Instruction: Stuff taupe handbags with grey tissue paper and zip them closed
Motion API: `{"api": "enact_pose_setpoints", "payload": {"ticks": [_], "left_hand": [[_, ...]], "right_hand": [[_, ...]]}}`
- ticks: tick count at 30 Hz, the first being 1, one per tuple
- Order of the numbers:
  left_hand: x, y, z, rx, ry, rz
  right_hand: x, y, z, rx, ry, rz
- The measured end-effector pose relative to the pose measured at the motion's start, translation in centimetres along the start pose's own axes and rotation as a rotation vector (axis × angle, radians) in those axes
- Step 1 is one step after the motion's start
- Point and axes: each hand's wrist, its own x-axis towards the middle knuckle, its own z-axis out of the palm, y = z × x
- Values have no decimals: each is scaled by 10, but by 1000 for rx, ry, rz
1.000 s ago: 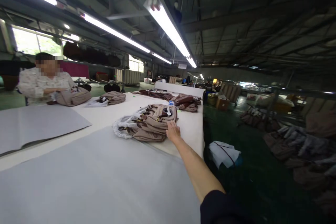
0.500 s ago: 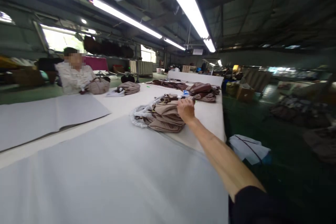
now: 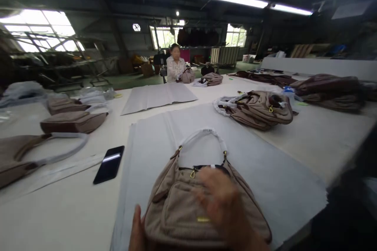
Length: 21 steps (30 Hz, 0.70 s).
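A beige ribbed handbag (image 3: 182,204) with dark brown trim leans towards me on the sheets. Its strap (image 3: 203,131), wrapped in white, arches up behind it. My left hand (image 3: 137,230) holds the bag's lower left side; only part of the hand shows. Over the bag's front pocket and near its top opening is my right hand (image 3: 219,198), smeared by motion, so its grip is unclear. A gold zip pull (image 3: 192,173) hangs just left of it. Something dark and white (image 3: 219,169) shows at the opening, partly hidden by my right hand.
White sheets (image 3: 147,141) lie under the bag. A phone (image 3: 108,164) and more handbags (image 3: 75,121) are at left. A bag pile (image 3: 259,110) is at right, with brown stacks (image 3: 330,90) beyond. A co-worker (image 3: 176,64) is across the table with a bag (image 3: 187,75).
The view has swung left and down. My right hand has left the bag pile and is now over a handbag in front of me. My left hand has come into view at that bag's side.
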Motion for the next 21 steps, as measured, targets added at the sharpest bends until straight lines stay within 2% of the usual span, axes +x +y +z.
{"api": "enact_pose_setpoints", "payload": {"ticks": [1,2,3,4,5,7,9,10,12,14,16,17,18,19,21], "left_hand": [[3,6,-1,-62,1,-29],[6,12,1,-87,-5,-47],[9,18,3,-82,-14,-58],[12,23,5,-59,-26,-59],[14,28,7,-16,-29,-50],[12,40,1,36,-33,-10],[3,54,-22,4,-53,36],[-4,62,-41,-12,-67,58],[-23,78,-90,-20,-91,71],[-43,93,-147,4,-122,43],[-63,104,-202,84,-157,-8],[-71,108,-226,187,-149,-18],[-78,111,-247,330,-103,-11],[-85,113,-264,492,-21,10],[-93,117,-284,786,210,95]], "right_hand": [[1,24,-14,-62,95,201],[2,47,-28,-100,135,408],[2,68,-39,-64,85,632],[-1,83,-48,49,-28,853],[-5,91,-52,201,-131,970],[-17,85,-52,438,-262,1102],[-32,55,-41,552,-286,1095],[-39,35,-34,570,-285,1069],[-52,-7,-19,560,-323,980],[-62,-44,-5,527,-512,850],[-65,-70,8,464,-819,684],[-62,-79,14,404,-921,594],[-56,-85,21,325,-946,512],[-47,-90,29,238,-881,438],[-21,-98,50,108,-614,296]]}}
